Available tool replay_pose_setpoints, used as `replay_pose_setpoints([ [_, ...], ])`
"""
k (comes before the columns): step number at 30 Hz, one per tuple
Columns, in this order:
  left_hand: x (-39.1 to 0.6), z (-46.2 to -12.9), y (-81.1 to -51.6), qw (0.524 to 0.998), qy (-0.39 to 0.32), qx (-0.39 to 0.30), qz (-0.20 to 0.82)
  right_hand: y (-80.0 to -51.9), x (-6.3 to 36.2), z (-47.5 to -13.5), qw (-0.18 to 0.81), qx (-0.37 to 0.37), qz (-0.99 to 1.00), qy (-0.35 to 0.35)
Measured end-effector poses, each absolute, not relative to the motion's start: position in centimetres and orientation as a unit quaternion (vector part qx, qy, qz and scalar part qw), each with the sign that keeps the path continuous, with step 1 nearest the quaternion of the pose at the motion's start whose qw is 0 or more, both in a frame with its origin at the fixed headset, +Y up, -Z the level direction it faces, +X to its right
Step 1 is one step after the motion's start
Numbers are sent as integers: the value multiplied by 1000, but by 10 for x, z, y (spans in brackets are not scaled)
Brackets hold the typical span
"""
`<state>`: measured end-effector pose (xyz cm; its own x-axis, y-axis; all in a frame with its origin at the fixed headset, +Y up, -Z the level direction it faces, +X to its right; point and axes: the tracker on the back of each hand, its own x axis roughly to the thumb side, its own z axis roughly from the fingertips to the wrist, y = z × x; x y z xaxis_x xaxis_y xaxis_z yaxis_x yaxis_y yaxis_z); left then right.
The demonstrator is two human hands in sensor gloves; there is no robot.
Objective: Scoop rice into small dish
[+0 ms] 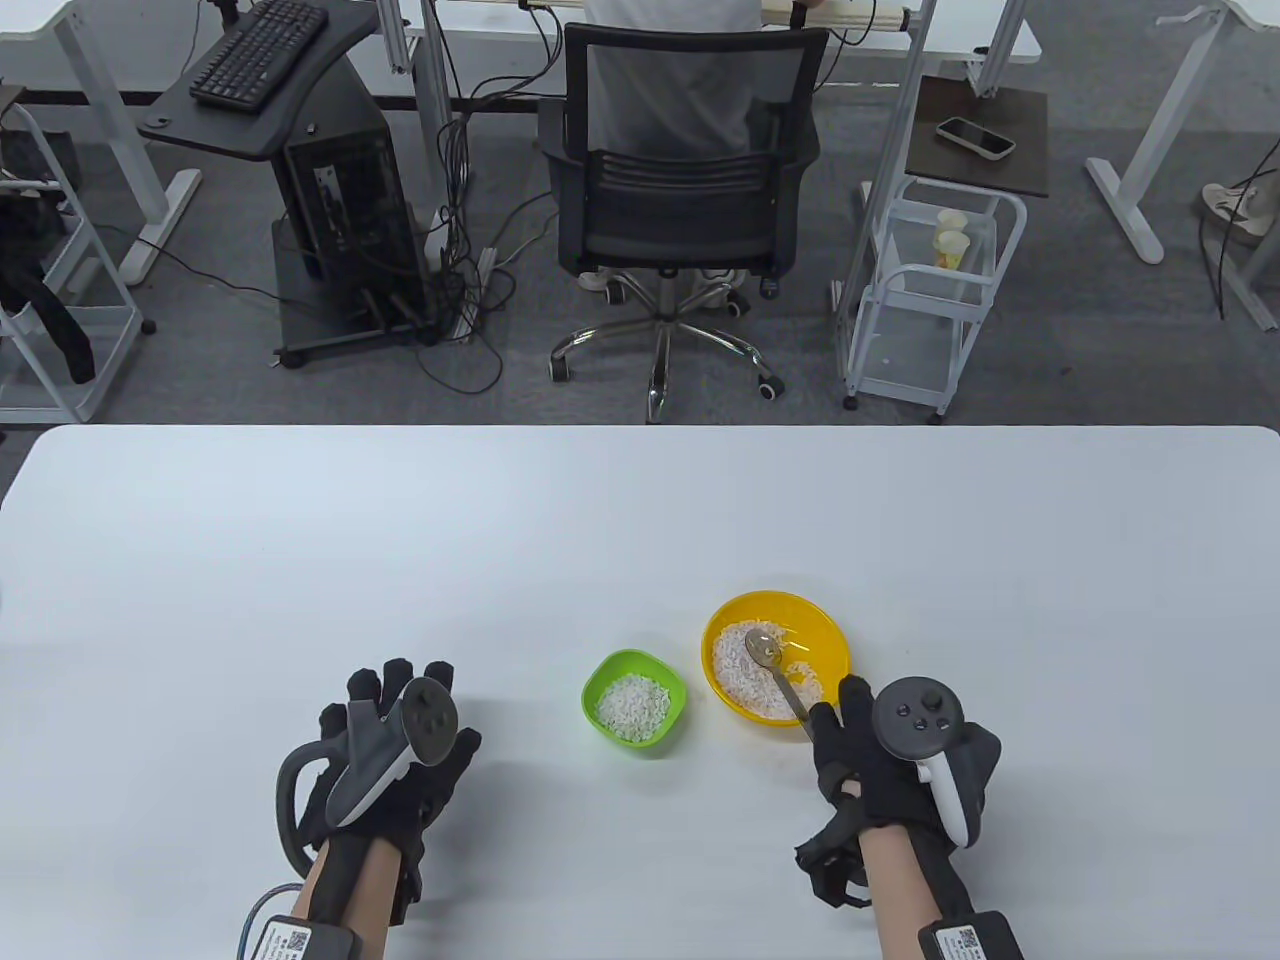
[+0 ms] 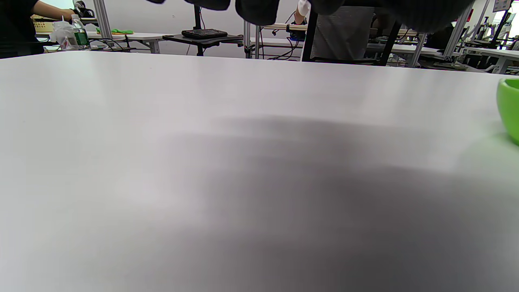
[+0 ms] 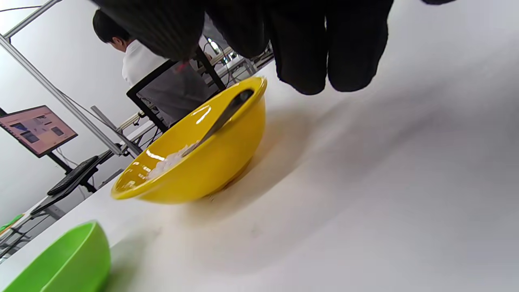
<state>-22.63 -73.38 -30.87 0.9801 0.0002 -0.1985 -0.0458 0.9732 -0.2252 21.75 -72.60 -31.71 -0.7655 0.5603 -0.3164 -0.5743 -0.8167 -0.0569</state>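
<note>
On the white table (image 1: pixel 640 520), in the lower right part of the table view, stands a yellow bowl (image 1: pixel 830 625) with white rice (image 1: pixel 740 675) in it. A metal spoon (image 1: pixel 775 665) lies in this bowl: its scoop rests on the rice near the middle, and its handle goes down and to the right, over the near rim. Just beside the bowl, on its left, is the small green dish (image 1: pixel 600 680), which also holds a heap of rice (image 1: pixel 633 708). The two vessels are close but do not touch.

The right hand (image 1: pixel 880 765), in a black glove with a tracker on its back, is at the lower right of the frame, at the near rim of the yellow bowl. The end of the spoon handle meets its fingers (image 1: pixel 850 700), but I cannot tell from above whether they pinch it. In the right wrist view the gloved fingertips (image 3: pixel 328 56) hang curled at the top edge, above the table beside the yellow bowl (image 3: pixel 211 162), and the spoon handle (image 3: pixel 221 117) leans on the rim; the green dish (image 3: pixel 69 259) shows in the lower left corner.

The left hand (image 1: pixel 390 760) is at the lower left of the table view, well apart from the dish, with its fingers spread and straight, holding nothing. In the left wrist view only bare table (image 2: pixel 202 162) shows, with the green dish (image 2: pixel 510 107) at the right edge.

Behind the table stands a black office chair (image 1: pixel 690 180) with a person sitting in it.
</note>
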Motion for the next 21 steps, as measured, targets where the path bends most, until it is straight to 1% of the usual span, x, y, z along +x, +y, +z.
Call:
replay_pose_setpoints([
  [3, -227, -308, -733, 989, 100, -108, 12, -723, 224, -318, 263, -177, 948, 18],
  [6, -229, -306, -730, 991, 99, -86, 25, -723, 228, -321, 190, -172, 967, -10],
  [8, -231, -307, -730, 991, 102, -83, 26, -723, 229, -323, 154, -158, 975, -21],
  [9, -233, -307, -731, 991, 104, -86, 26, -723, 230, -325, 136, -138, 981, -23],
  [10, -234, -308, -731, 990, 106, -87, 26, -724, 231, -326, 126, -140, 982, -17],
  [13, -237, -309, -733, 990, 110, -87, 26, -725, 235, -327, 131, -147, 980, -3],
  [21, -233, -306, -733, 990, 102, -89, 30, -726, 238, -327, 135, -150, 979, 5],
])
